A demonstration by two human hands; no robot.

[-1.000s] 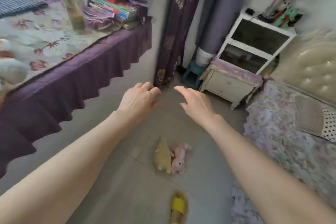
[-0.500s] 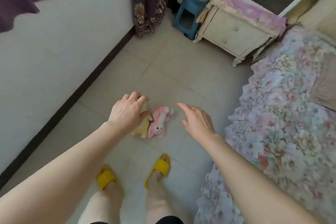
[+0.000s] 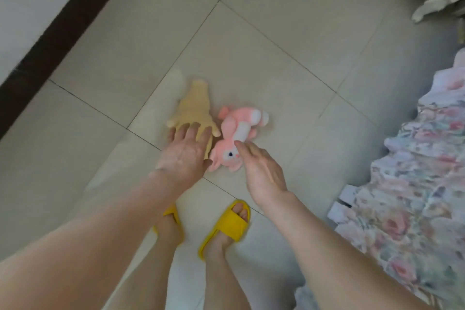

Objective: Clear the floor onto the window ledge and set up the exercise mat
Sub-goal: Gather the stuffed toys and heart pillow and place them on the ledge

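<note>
Two plush toys lie side by side on the tiled floor (image 3: 289, 33). The yellow plush toy (image 3: 195, 106) is on the left and the pink-and-white plush rabbit (image 3: 239, 124) on the right. My left hand (image 3: 185, 153) reaches down with spread fingers, its fingertips over the lower edge of the yellow toy. My right hand (image 3: 261, 171) is open, fingers together, its fingertips at the pink rabbit's head. Neither hand has closed on a toy. The mat and window ledge are out of view.
My feet in yellow slippers (image 3: 226, 226) stand just below the toys. A floral bedspread (image 3: 415, 196) hangs at the right. A dark skirting board (image 3: 63, 22) and white wall run along the upper left. A pale cabinet foot (image 3: 440, 0) shows at top right.
My view has tilted down from the room to the floor. Both hands have dropped toward the toys, the left now over the yellow one, the right at the pink rabbit.
</note>
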